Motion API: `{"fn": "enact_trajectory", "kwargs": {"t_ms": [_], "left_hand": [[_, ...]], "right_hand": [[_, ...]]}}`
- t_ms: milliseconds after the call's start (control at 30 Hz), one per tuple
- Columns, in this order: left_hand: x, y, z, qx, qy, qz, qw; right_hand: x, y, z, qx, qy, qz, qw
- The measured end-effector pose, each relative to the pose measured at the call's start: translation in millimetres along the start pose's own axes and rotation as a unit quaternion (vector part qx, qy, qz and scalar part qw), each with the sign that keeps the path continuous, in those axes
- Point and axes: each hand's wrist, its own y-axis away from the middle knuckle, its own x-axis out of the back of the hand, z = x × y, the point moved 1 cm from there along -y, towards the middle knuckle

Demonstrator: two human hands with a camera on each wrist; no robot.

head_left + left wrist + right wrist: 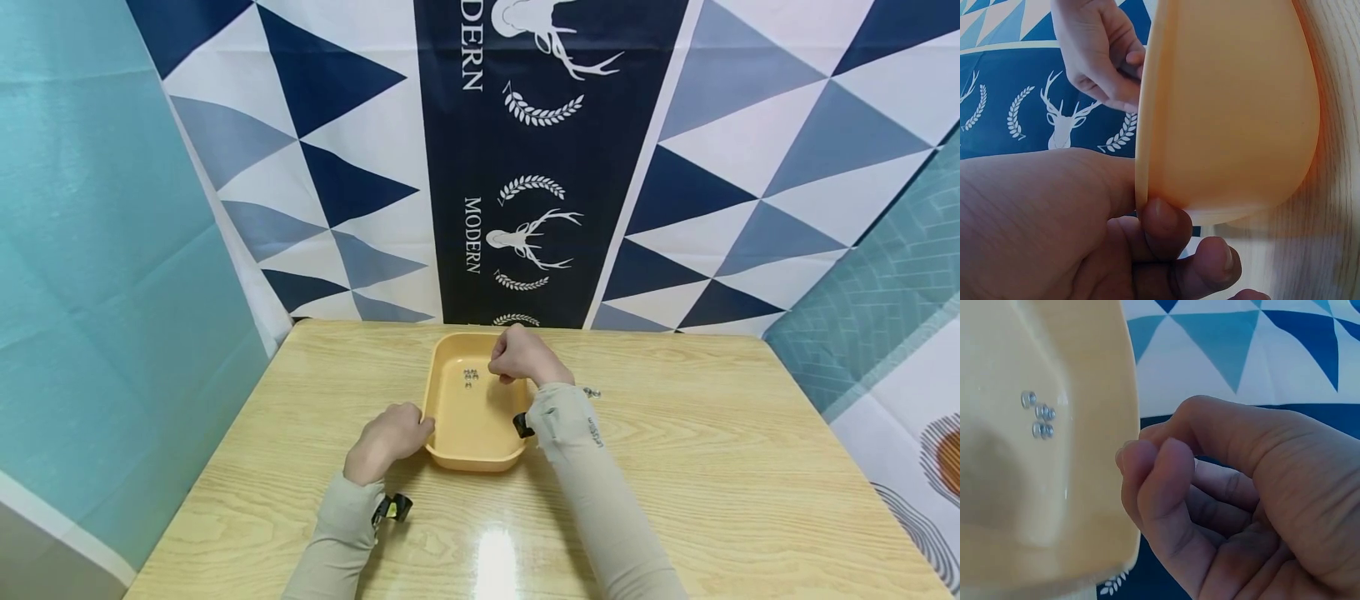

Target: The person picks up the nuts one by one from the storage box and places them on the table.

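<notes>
Fingers of the left hand (386, 440) curl against the near-left rim of the yellow tray (457, 446) on the wooden table (705, 467). Small metal nuts (470, 377) lie inside it. Over its far end, the right hand (522, 358) hovers, fingertips bunched together; whether they pinch anything I cannot tell.

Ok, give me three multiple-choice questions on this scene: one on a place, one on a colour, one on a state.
1. Where do the small metal nuts lie?
A. on the bare table
B. inside the tray
C. in the left hand

2. What colour is the tray?
A. pale orange
B. green
C. black

3. How is the left hand?
A. flat on the table
B. raised in the air
C. gripping the tray's rim

Answers:
1 B, the right wrist view shows them on the tray's floor.
2 A, every view shows it so.
3 C, its fingers press the rim.
</notes>
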Motion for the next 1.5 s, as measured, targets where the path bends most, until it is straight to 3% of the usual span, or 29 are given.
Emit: {"fn": "enact_trajectory", "kwargs": {"t_ms": [600, 1000, 1500], "left_hand": [[0.2, -2.6, 0.8, 0.003, 0.001, -0.007, 1.0], [0.5, -1.9, 0.9, 0.004, -0.001, -0.005, 1.0], [2.2, 1.6, 2.0, 0.009, 0.007, -0.007, 0.9999]], "right_hand": [[30.6, 14.8, 29.4, 0.016, 0.009, 0.022, 1.0], [51.0, 30.7, 65.6, -0.013, -0.009, 0.034, 0.999], [68.9, 50.0, 109.2, -0.046, 0.006, 0.026, 0.999]]}}
